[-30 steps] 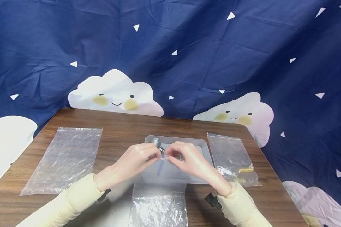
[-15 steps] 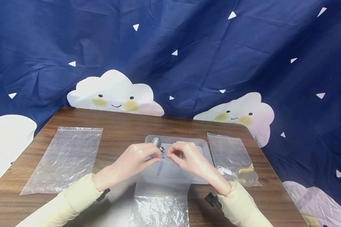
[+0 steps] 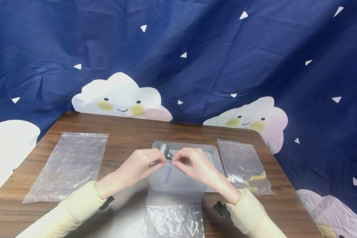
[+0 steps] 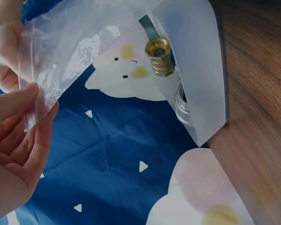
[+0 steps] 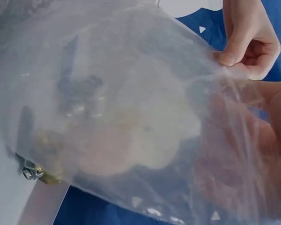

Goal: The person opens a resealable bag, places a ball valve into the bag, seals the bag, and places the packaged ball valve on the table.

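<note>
My left hand (image 3: 144,163) pinches the zip edge of a clear plastic zip bag (image 3: 174,215) between thumb and fingers. Close beside it, my right hand (image 3: 196,165) pinches the same edge. The bag hangs from both hands toward the table's front, over a grey-white tray (image 3: 215,157). Inside the tray are a silver threaded metal fitting (image 3: 164,149) and a brass hex fitting (image 4: 160,57). In the right wrist view, the bag blurs the tray's contents behind it; a small metal clamp (image 5: 30,172) shows past its edge. A blue strip (image 3: 168,175) appears through the plastic.
Flat on the wooden table (image 3: 131,129), a large clear zip bag (image 3: 71,162) lies to the left. Right of the tray lies another zip bag (image 3: 241,155) with a yellow piece (image 3: 257,178) inside. A blue cloud-patterned cloth (image 3: 196,76) hangs behind.
The lower part of the held bag has swung a little to the right. My fingertips have shifted slightly along its edge, both hands still pinching it. Tray and other bags stay put.
</note>
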`<state>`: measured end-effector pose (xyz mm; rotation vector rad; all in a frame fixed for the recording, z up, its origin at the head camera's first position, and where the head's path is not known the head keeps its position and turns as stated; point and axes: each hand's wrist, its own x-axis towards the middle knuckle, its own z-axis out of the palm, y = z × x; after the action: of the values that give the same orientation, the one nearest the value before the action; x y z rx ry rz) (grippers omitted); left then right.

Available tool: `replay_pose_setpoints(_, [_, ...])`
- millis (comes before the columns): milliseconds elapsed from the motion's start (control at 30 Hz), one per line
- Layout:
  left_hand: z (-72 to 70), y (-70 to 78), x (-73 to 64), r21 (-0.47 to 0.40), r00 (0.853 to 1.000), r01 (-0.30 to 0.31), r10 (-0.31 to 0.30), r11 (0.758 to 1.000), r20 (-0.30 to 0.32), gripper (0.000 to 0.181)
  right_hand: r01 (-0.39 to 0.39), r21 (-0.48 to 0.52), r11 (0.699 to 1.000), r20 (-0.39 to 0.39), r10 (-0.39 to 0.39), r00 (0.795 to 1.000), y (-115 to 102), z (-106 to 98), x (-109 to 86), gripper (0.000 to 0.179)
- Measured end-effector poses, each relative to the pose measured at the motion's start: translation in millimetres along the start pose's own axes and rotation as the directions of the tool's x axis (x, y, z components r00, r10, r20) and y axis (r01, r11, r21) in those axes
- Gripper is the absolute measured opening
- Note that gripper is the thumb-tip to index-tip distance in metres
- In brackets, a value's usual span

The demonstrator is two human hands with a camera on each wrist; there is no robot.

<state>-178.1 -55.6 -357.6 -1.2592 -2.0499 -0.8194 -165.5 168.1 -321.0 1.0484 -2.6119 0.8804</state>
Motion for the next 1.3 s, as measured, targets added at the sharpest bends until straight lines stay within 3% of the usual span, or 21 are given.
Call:
replay_pose_setpoints(200, [-1.4,3.8,0.4,-0.014,0.999,-0.041,0.041,0.999,0.001,0.009,-0.030,-0.040,0.999,-0.055,0.027,0.998,2.7,1.0,2.0,0.006])
replay_pose_setpoints(300, [-2.9,6.1,0.9,-0.029,1.000,-0.006,0.007,1.000,0.022,0.010,-0.041,-0.056,0.998,-0.062,0.038,0.997,1.9,0.9,2.8,0.006])
replay_pose_setpoints(467, [-1.7,8.2,4.6,-0.035,0.990,0.102,-0.098,0.994,0.098,0.009,-0.054,-0.055,0.997,-0.025,0.053,0.998,-3.4,2.3,2.9,0.004])
replay_pose_setpoints(567, [-0.8,6.7,6.3,-0.024,0.982,0.152,-0.148,0.988,0.114,0.011,-0.030,-0.013,0.999,0.001,0.030,1.000,-5.2,3.3,2.1,0.006])
replay_pose_setpoints(667, [-1.5,3.9,5.9,-0.008,0.980,0.176,-0.175,0.984,0.098,0.017,0.047,-0.002,0.999,0.019,-0.047,0.999,-3.2,1.8,-0.2,0.014])
replay_pose_setpoints(833, [-4.9,0.2,3.0,-0.016,0.978,0.195,-0.193,0.981,0.082,0.016,0.142,-0.097,0.985,0.084,-0.134,0.987,1.8,-7.4,-6.4,0.021])
replay_pose_setpoints(1033, [-8.0,-1.0,0.0,-0.001,0.976,0.203,-0.202,0.979,0.085,0.021,0.098,-0.268,0.958,0.153,-0.058,0.987,4.8,-15.7,-12.7,0.017])
replay_pose_setpoints(1167, [-9.5,-0.1,-1.2,0.004,0.974,0.212,-0.212,0.977,0.078,0.031,0.064,-0.231,0.971,0.163,-0.027,0.986,4.3,-18.1,-14.3,0.015])
replay_pose_setpoints(1300, [-10.8,1.6,-1.7,0.025,0.973,0.213,-0.214,0.977,0.089,0.037,0.048,-0.207,0.977,0.179,-0.010,0.984,3.9,-18.7,-14.5,0.024])
